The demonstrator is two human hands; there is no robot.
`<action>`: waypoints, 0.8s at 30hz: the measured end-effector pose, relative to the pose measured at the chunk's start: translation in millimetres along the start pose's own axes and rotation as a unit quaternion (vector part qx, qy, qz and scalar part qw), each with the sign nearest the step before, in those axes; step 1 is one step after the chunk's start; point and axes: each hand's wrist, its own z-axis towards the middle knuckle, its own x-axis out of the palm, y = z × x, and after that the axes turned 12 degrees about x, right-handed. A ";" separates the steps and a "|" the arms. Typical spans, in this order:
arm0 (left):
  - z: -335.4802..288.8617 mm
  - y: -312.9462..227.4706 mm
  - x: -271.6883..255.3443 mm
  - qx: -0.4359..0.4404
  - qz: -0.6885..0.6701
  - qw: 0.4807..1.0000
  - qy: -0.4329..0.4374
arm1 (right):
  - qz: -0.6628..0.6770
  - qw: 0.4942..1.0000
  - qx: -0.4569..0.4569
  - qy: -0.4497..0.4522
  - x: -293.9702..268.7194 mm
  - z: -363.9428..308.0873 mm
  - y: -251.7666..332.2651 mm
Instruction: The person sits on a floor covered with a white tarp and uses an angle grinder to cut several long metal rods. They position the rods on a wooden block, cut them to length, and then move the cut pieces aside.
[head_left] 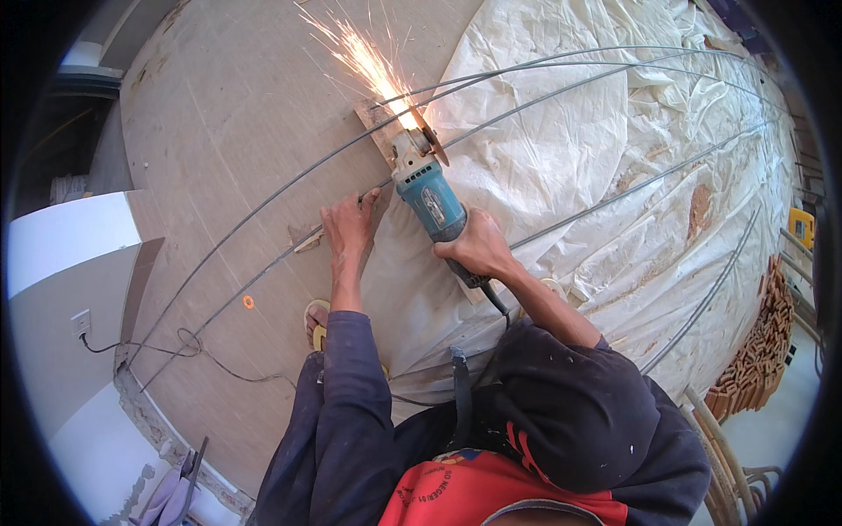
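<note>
A teal angle grinder (432, 200) is gripped round its rear body by my right hand (478, 245). Its cutting disc (430, 138) stands on edge near a thin steel rod (298, 178), and bright sparks (368, 70) spray from there toward the far left. Beneath the rods by the grinder head lies a wooden board (375, 130). My left hand (348, 230), left of the grinder, is closed round another steel rod (279, 261). That rod runs on behind the grinder. The exact contact of disc and metal is lost in the glare.
A crumpled whitish sheet (544, 123) covers the right floor, with more long rods across it. The grinder's cord (496, 302) drops toward my legs. Another cable runs to a wall socket (81, 323). Stacked bricks (750, 351) stand far right. My sandalled foot (317, 320) is near the left hand.
</note>
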 end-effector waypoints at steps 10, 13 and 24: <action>-1.3 1.9 3.8 0.010 0.006 1.000 -0.017 | -0.004 1.000 0.019 0.020 -0.6 3.8 1.2; -0.8 2.8 4.9 0.009 0.007 1.000 -0.014 | -0.017 1.000 0.011 0.018 -4.2 1.1 6.6; -1.0 -2.2 -1.5 -0.001 -0.001 1.000 -0.001 | -0.002 0.999 0.025 0.033 -6.2 -2.8 5.6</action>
